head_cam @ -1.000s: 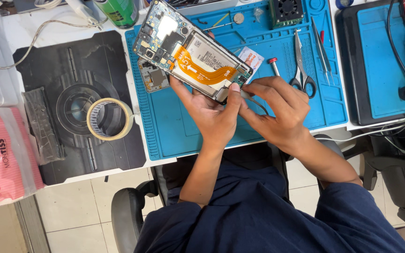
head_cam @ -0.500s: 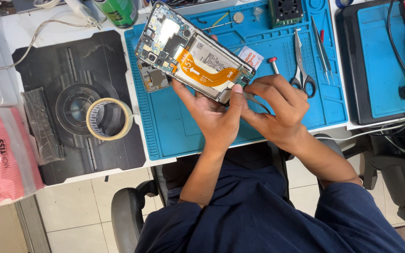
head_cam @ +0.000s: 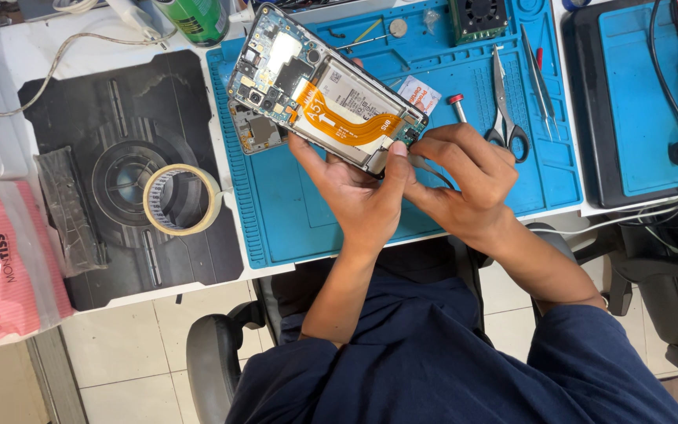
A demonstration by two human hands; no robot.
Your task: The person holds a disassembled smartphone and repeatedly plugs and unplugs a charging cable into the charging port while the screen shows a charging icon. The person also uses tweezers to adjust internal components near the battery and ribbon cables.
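Bright even light, soft shadows, sharp focus, slight edge distortion.

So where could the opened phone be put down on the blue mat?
Bare blue mat lies in front of the left hand, beside the tape roll. The far right is crowded with scissors and tweezers.

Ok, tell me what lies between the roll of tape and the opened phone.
In the head view, between the roll of tape and the opened phone lie the black mat's edge, a white strip of table and bare blue mat.
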